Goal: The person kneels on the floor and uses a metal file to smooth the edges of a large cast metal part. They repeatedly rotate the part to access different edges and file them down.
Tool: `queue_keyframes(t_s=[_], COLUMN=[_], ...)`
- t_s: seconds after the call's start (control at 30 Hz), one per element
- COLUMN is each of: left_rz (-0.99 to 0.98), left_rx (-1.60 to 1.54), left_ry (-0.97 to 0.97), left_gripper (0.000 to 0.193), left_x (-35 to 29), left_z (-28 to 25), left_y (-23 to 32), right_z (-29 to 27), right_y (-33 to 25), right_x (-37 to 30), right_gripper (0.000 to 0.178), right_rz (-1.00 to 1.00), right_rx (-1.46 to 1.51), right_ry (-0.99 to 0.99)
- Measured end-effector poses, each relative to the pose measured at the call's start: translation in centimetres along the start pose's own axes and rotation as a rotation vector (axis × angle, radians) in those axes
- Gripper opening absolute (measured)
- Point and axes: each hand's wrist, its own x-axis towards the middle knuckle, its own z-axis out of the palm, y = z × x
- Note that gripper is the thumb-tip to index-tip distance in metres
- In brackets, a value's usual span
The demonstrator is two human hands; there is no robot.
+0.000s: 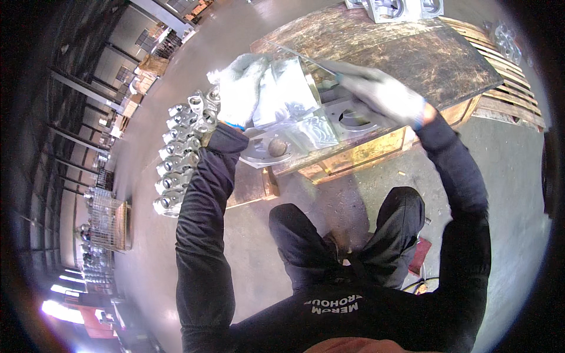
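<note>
On the near-left edge of the worn wooden tabletop (412, 53), the gloved left hand (241, 88) wraps its fingers over a shiny metal casting (294, 112), while the gloved right hand (385, 94) pinches a thin tool (347, 70) against it.

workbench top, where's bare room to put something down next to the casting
The wooden workbench is bare across its dark far-right stretch, between the right hand and the metal parts at the far edge. The near-left corner is crowded: the left hand holds the metal casting there, with stacked castings just left of the bench.
</note>
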Motion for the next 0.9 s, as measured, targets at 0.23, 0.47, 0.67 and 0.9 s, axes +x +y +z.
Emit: queue_keyframes(t_s=[0.23,0.47,0.67,0.9], left_rz=[0.077,0.022,0.043,0.032], left_rx=[0.067,-0.039,-0.080,-0.003], left_ry=[0.018,0.056,0.014,0.024], left_gripper=[0.020,0.020,0.020,0.023], left_x=[0.2,0.1,0.2,0.1], left_z=[0.1,0.2,0.2,0.1], left_y=[0.2,0.1,0.0,0.0], right_z=[0.5,0.8,0.6,1.6], right_y=[-1.3,-1.0,-1.0,0.1], right_x=[0.7,-0.6,-1.3,-0.7], right_gripper=[0.054,0.052,0.051,0.052], right_rz=[-0.221,-0.157,-0.166,-0.424], right_rx=[-0.189,-0.340,-0.402,-0.319], right_ry=[0.008,0.071,0.011,0.062])
